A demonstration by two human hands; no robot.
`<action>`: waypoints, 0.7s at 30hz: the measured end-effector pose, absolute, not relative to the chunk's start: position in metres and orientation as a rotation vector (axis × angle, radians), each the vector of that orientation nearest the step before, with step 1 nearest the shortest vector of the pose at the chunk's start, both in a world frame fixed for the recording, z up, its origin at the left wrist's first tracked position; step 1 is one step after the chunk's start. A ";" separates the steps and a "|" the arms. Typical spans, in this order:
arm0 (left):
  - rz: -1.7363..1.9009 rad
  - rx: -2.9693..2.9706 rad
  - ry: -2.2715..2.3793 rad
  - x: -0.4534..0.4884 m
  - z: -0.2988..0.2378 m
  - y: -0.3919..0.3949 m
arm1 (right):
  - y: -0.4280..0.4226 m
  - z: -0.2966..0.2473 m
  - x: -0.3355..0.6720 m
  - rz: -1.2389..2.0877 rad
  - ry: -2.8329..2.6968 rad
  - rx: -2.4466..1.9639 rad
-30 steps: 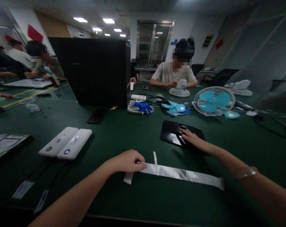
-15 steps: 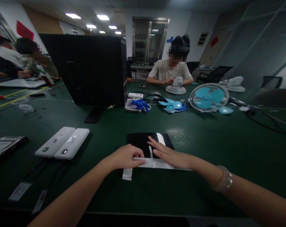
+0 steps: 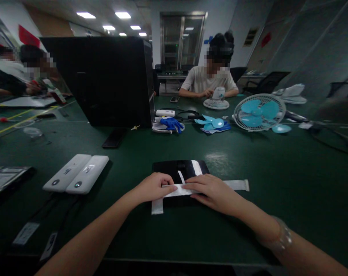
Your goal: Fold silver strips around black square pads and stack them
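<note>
A long silvery-white strip (image 3: 237, 185) lies across a flat glossy black slab (image 3: 174, 167) on the green table (image 3: 277, 199), just in front of me. My left hand (image 3: 153, 188) is closed, pinching the strip near its left end, where a short tab hangs down. My right hand (image 3: 210, 190) rests on the strip beside it, fingers curled down and pressed on it over the slab's front edge. The strip's right end sticks out past my right hand.
Two white oblong devices (image 3: 76, 178) lie at the left. A black monitor (image 3: 99, 80) stands behind. Blue gloves (image 3: 170, 123), loose blue fan blades (image 3: 212, 123) and a small fan (image 3: 258, 112) lie further back, where a seated person (image 3: 210, 78) handles another fan. Other people sit at far left.
My right hand dragged the black slab from the right to the middle, under the strip, then came down onto the strip. My left hand kept its pinch on the strip's left end.
</note>
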State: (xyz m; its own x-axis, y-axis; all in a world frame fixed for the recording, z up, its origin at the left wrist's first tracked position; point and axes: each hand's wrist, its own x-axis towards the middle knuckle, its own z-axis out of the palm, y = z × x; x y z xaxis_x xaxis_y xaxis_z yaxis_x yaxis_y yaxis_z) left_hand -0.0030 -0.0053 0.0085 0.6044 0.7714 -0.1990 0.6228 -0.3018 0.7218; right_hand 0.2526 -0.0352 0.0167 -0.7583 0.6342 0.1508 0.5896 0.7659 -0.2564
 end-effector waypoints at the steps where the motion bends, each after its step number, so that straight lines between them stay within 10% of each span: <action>1: 0.225 2.069 1.142 -0.003 0.009 -0.006 | -0.035 0.014 0.252 0.232 -2.750 -0.946; 21: 0.202 2.297 1.417 0.003 0.016 -0.012 | -0.041 0.011 0.251 -0.149 -2.751 -0.942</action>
State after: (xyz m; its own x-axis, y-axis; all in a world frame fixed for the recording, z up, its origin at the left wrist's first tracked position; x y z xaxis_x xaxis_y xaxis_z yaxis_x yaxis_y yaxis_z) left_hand 0.0031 -0.0121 0.0162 0.4665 0.8788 -0.1001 0.8160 -0.3839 0.4321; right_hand 0.2506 -0.0407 0.0109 -0.7669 0.5919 0.2480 0.6152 0.7881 0.0215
